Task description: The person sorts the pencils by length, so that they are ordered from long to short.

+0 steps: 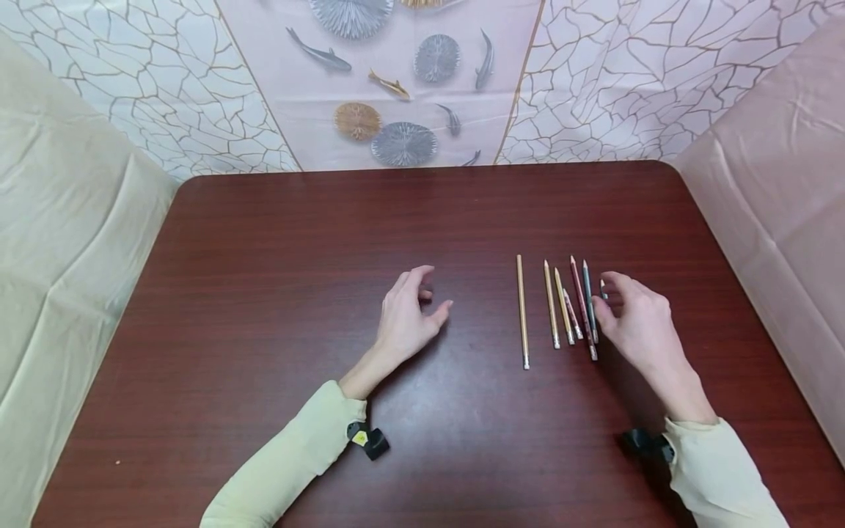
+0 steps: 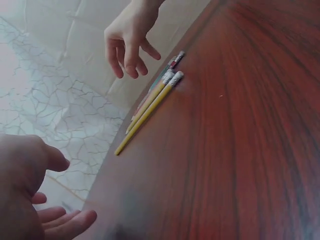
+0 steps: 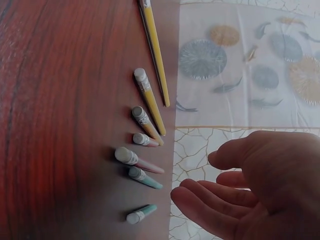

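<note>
Several pencils lie roughly side by side on the dark table. A long yellow pencil (image 1: 523, 312) is the leftmost; shorter yellow ones, a small reddish one, a long dark red pencil (image 1: 584, 308) and a teal pencil (image 1: 590, 297) lie right of it. The right hand (image 1: 642, 323) hovers by a short teal pencil (image 3: 142, 213), fingers relaxed and apart, holding nothing; in the head view it partly covers that pencil. Well left of the row, the left hand (image 1: 409, 315) is above the table, empty, thumb and fingers spread. The left wrist view shows both hands off the pencils.
The brown table (image 1: 264, 257) has rounded far corners. Behind it hangs a patterned cloth (image 1: 403, 88), with pale cloth at the left and right sides. A black wrist camera (image 1: 370, 438) is on the left sleeve, another (image 1: 647, 444) on the right.
</note>
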Action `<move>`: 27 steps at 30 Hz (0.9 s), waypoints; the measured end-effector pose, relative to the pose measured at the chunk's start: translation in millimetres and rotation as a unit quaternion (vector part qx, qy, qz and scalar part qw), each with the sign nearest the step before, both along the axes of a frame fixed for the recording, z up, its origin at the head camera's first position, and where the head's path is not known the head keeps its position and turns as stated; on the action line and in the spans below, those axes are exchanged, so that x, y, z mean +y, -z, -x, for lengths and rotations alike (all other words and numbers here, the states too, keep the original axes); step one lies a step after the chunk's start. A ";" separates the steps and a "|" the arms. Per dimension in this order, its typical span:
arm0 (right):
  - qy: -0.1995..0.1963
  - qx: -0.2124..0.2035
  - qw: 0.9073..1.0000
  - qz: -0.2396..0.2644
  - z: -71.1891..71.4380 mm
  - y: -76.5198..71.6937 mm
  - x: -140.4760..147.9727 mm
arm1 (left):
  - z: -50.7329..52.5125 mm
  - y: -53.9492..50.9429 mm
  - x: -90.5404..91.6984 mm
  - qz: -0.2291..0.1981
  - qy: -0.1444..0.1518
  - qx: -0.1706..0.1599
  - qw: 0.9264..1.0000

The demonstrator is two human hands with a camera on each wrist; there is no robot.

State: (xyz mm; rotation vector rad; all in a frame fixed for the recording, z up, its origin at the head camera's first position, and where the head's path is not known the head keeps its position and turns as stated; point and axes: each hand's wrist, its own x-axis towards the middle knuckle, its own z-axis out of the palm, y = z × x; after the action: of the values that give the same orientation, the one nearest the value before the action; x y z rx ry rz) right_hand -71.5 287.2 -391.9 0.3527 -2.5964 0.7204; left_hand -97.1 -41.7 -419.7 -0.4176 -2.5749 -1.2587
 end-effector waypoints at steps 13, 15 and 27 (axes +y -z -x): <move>0.007 -0.029 0.999 0.035 4.6 8.5 3.2 | 2.5 12.1 31.5 -0.164 0.045 -0.003 0.986; 0.009 -0.032 0.999 0.041 5.2 9.5 3.0 | 3.3 15.2 36.9 -0.192 0.057 -0.005 0.980; 0.023 -0.049 0.998 0.043 8.3 14.0 1.7 | 5.2 30.5 61.9 -0.259 0.066 -0.024 0.963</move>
State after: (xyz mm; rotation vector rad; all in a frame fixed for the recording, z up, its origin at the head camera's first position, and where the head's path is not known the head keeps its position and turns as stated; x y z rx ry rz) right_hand -79.8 288.9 -405.8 0.2359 -2.6449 0.8495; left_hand -102.3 20.1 -450.1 -0.4555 -2.1557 -1.9320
